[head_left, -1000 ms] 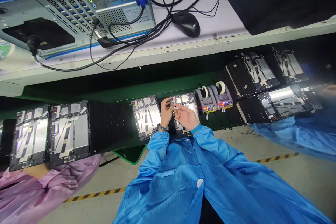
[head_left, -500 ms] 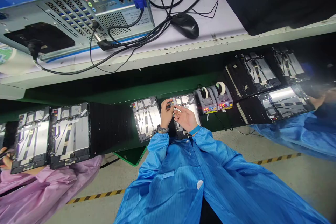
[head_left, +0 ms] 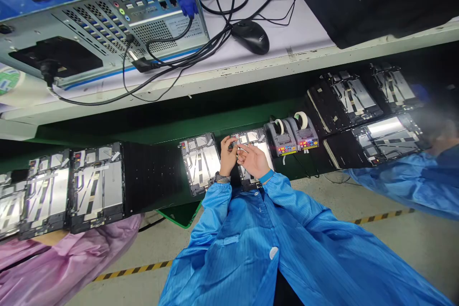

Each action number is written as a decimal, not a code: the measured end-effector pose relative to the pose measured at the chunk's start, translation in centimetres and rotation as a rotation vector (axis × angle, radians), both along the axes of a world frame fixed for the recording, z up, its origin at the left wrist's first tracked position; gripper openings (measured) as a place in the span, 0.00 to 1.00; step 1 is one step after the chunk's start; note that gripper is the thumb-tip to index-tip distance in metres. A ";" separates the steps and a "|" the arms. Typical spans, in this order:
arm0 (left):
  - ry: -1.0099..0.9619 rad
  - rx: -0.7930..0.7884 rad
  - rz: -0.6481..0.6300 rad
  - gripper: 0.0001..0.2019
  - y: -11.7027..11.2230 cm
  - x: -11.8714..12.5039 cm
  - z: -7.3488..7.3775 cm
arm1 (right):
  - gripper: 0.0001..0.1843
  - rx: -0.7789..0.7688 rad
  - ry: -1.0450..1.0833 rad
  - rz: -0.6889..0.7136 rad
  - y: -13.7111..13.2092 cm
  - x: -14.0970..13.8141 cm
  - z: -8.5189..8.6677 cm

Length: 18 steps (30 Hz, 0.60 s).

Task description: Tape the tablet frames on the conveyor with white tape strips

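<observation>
My left hand (head_left: 227, 158) is closed, with a small dark part (head_left: 233, 144) between thumb and fingers. Beside it, the fingertips of my right hand (head_left: 254, 161) are pinched together close to that part; whatever they grip is too small to make out. Both hands are raised over an opened tablet (head_left: 263, 146), whose metal inside shows around them. To the left lies another opened tablet (head_left: 202, 165), with silver plates and dark strips. My wrists partly hide the tablet under my hands.
Two tape dispensers (head_left: 283, 141) with lit displays stand at right. More opened tablets (head_left: 96, 181) lie at left, near a co-worker's pink sleeve (head_left: 89, 253). Further tablets (head_left: 392, 138) lie by another person's blue sleeve (head_left: 405, 177). The shelf above holds a computer (head_left: 150, 24) and a mouse (head_left: 251, 37).
My hands stay almost in place, with only small finger movements. At the far left another opened tablet has come into view, where the co-worker's hand was.
</observation>
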<state>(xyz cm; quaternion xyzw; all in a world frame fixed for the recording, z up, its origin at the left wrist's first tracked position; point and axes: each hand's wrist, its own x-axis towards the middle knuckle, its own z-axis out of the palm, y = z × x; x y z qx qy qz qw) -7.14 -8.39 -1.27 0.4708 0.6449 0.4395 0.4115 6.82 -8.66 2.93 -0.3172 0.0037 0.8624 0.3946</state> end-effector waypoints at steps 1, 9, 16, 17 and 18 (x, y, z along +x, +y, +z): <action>0.004 0.005 -0.005 0.11 0.0 0.0 0.0 | 0.19 -0.001 -0.005 0.000 0.0 0.0 0.0; 0.099 -0.016 -0.013 0.13 0.0 -0.1 0.0 | 0.19 -0.015 -0.003 0.015 0.4 0.4 0.5; 0.088 -0.014 -0.042 0.13 0.1 -0.6 -0.4 | 0.15 0.011 -0.055 0.122 0.8 1.8 0.6; 0.079 -0.019 -0.042 0.13 0.2 -0.6 -0.5 | 0.15 0.067 -0.127 0.169 0.9 2.1 0.5; 0.070 -0.024 -0.043 0.13 0.2 -0.7 -0.5 | 0.15 0.153 -0.241 0.206 0.9 2.4 0.3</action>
